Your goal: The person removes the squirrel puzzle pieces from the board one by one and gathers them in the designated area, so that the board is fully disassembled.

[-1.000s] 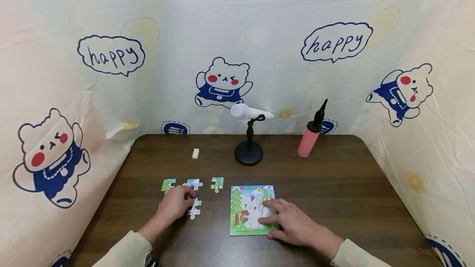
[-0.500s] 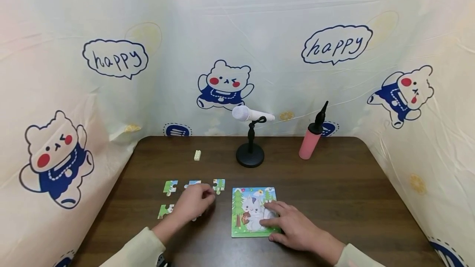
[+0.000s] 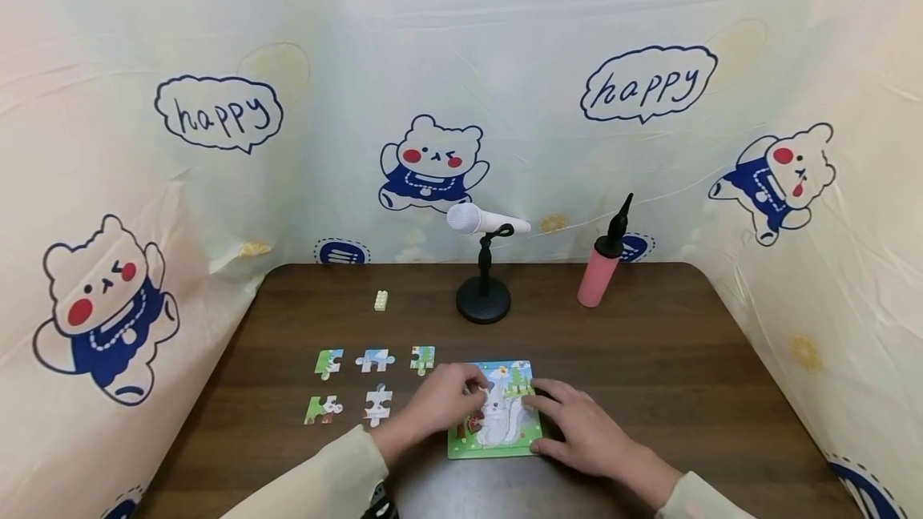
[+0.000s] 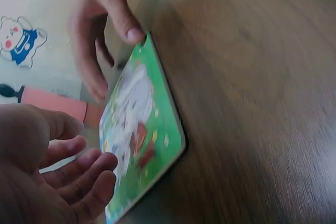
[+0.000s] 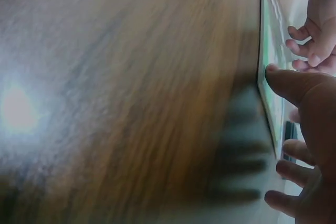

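A square jigsaw puzzle board (image 3: 530,432) with a green border and a white animal picture lies flat on the table. My left hand (image 3: 443,403) is over its left side, fingers loosely bent; in the left wrist view no piece is plainly seen between them. My right hand (image 3: 587,431) rests at the board's right edge with fingers spread and rather straight, the thumb touching the rim. Loose puzzle pieces lie to the left: a green one (image 3: 328,362), a blue one (image 3: 375,359), one with trees (image 3: 422,358), a green-and-white one (image 3: 322,409) and a whitish one (image 3: 378,405).
Behind the board a white microphone (image 3: 486,219) sits on a black round-based stand (image 3: 484,299). A pink hand pump (image 3: 598,277) with a black nozzle stands at the back right. A small cream toy brick (image 3: 380,299) lies at the back left. A printed curtain surrounds the brown table (image 3: 671,359).
My left hand has moved right from the loose pieces to over the puzzle board, uncovering the pieces it hid. My right hand has stayed at the board's right edge, shifting slightly.
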`<action>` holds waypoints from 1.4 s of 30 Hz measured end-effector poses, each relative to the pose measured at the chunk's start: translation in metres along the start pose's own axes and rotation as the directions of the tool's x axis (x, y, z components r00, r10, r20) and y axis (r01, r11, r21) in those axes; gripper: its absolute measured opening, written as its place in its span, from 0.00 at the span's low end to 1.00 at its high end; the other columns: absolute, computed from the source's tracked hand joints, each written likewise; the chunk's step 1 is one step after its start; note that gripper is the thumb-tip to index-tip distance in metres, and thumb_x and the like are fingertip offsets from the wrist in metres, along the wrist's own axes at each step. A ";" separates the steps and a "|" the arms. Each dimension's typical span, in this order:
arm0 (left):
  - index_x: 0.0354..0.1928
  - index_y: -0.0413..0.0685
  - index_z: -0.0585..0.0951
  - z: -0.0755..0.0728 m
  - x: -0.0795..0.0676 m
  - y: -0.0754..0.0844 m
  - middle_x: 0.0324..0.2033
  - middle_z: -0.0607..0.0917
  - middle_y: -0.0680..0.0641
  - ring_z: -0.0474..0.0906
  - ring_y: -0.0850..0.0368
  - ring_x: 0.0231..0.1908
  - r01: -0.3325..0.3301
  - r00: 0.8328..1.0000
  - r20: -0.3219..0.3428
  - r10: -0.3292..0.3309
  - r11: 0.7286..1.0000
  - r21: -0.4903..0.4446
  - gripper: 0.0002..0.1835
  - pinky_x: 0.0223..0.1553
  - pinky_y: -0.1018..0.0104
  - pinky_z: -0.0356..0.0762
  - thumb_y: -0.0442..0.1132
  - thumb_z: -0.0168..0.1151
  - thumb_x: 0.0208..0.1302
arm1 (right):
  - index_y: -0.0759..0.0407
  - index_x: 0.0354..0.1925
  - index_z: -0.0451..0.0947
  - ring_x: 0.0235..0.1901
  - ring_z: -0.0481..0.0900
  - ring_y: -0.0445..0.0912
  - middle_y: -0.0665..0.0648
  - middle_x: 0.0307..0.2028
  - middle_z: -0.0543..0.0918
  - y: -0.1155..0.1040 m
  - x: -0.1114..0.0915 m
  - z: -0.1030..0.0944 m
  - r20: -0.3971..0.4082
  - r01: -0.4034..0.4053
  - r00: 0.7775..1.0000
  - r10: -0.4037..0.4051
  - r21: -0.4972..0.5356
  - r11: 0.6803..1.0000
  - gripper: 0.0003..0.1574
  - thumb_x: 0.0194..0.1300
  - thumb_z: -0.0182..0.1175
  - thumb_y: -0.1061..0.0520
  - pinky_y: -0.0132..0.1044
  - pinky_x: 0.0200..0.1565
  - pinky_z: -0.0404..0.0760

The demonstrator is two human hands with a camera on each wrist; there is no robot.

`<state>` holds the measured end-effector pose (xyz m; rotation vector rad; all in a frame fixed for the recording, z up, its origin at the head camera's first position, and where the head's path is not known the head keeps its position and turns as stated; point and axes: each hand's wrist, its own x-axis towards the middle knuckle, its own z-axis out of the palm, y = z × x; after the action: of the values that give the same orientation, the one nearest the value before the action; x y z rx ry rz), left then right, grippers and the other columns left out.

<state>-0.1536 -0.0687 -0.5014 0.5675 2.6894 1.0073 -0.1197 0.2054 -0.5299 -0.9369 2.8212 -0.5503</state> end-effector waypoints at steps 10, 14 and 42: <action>0.48 0.47 0.87 0.020 0.012 0.009 0.41 0.88 0.53 0.82 0.62 0.40 -0.046 0.997 0.065 0.048 0.998 -0.034 0.11 0.43 0.64 0.80 0.40 0.65 0.65 | 0.56 0.71 0.71 0.76 0.61 0.59 0.59 0.75 0.66 0.008 0.003 0.000 0.029 -0.088 0.996 0.087 0.055 0.995 0.50 0.61 0.69 0.31 0.63 0.70 0.63; 0.48 0.46 0.87 0.023 0.015 0.009 0.44 0.89 0.50 0.83 0.59 0.42 -0.053 0.996 0.067 0.055 0.998 -0.033 0.12 0.44 0.64 0.80 0.38 0.66 0.65 | 0.55 0.71 0.72 0.75 0.61 0.59 0.59 0.75 0.66 0.008 0.005 0.001 0.033 -0.092 0.995 0.091 0.038 0.995 0.50 0.61 0.68 0.30 0.63 0.70 0.64; 0.49 0.41 0.86 0.030 0.026 0.009 0.39 0.86 0.49 0.78 0.62 0.37 0.006 0.998 0.056 0.006 0.978 -0.209 0.11 0.42 0.64 0.79 0.33 0.66 0.65 | 0.57 0.65 0.77 0.72 0.67 0.62 0.61 0.71 0.71 -0.002 0.008 0.007 -0.058 -0.125 0.990 0.125 0.013 0.992 0.44 0.59 0.72 0.34 0.66 0.66 0.67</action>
<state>-0.1653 -0.0337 -0.5188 0.5446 2.4937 1.2359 -0.1236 0.1970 -0.5361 -0.7475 2.9019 -0.5837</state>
